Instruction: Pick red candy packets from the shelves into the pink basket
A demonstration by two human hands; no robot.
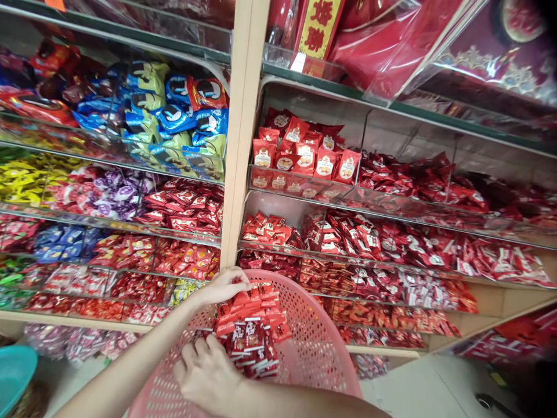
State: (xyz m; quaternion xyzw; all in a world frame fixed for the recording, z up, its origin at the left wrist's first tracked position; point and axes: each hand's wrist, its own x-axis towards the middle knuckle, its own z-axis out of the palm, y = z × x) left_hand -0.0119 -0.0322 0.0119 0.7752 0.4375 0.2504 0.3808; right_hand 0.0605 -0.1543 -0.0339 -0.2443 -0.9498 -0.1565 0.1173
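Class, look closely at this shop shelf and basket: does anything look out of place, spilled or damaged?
Nothing clearly stands out. The red packets lie heaped inside the pink plastic basket, beside the left hand and right hand, and the wrapped sweets in the clear shelf bins look undamaged and in place.

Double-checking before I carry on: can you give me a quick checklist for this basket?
Left hand on the red packets: ok.
Right hand in among the packets: ok.
Pink plastic basket holding the packets: ok.
Packets lying in tidy rows: not ok, they form a loose heap.
What supports the basket: cannot tell, its base is out of view.
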